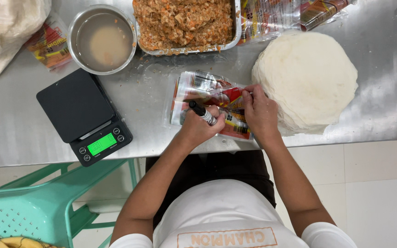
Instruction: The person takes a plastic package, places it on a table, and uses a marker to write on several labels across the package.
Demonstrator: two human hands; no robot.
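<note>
1. I see the left hand (197,130) closed around a black marker (202,113), tip over the plastic wrapper (207,94).
2. Right hand (259,111) pins that wrapper flat on the tabletop (14,124), fingers pinching its edge.
3. Wrapper lies beside the stack of round white sheets (309,78).
4. Filling tray (184,23) full; I judge assembly not begun.

Single head-worn view, looking straight down, close over the steel table (373,119) edge, floor below

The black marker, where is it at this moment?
In the head view, the black marker is in the left hand, over the clear plastic packet at the table's near edge, between the scale and the wrapper stack.
</note>
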